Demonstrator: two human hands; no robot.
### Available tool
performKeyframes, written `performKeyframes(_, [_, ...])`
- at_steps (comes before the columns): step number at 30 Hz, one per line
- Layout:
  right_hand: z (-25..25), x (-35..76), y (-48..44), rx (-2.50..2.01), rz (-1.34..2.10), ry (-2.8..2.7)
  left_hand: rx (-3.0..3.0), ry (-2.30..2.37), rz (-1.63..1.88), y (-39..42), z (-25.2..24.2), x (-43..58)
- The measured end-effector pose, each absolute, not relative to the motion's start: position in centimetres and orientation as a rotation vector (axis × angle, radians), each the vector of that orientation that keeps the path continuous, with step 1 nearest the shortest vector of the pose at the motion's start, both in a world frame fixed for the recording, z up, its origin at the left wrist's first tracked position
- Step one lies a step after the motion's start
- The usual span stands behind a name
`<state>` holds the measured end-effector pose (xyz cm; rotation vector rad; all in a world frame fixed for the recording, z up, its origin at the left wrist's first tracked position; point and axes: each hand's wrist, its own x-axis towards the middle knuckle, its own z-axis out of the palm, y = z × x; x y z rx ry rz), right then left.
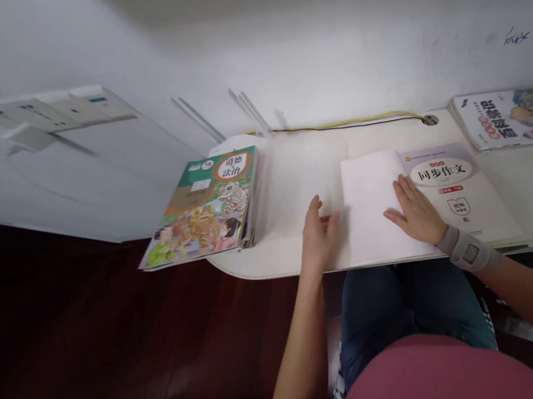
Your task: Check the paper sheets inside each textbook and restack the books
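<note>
A book [464, 202] with a pale grey-purple cover lies on the white desk in front of me, with a blank white leaf or flap [372, 210] spread out on its left. My right hand [415, 213], wearing a grey wrist strap [466, 249], rests flat across the line where the two meet, fingers stretched. Just left of the white leaf is my left hand [320, 235], its fingers loosely curled and apart with nothing visible in them. Beneath and beyond it, a faint clear sheet [305, 173] seems to lie on the desk.
A stack of colourful textbooks [202, 209] overhangs the desk's rounded left end. More books [517, 119] lie at the back right. A yellow and black cable [360, 121] runs along the wall into a desk hole [430, 120]. A wall socket [60, 111] holds a plug.
</note>
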<state>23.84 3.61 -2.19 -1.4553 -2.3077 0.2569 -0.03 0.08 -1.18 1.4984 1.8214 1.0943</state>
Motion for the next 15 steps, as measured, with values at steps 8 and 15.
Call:
performKeyframes(8, [-2.0, 23.5, 3.8, -1.513, 0.175, -2.37, 1.535, 1.746, 1.009, -1.8, -1.0, 2.8])
performKeyframes(15, [-2.0, 23.4, 3.3, -1.393, 0.286, -2.454, 0.784, 1.233, 1.207, -1.7, 0.1, 2.0])
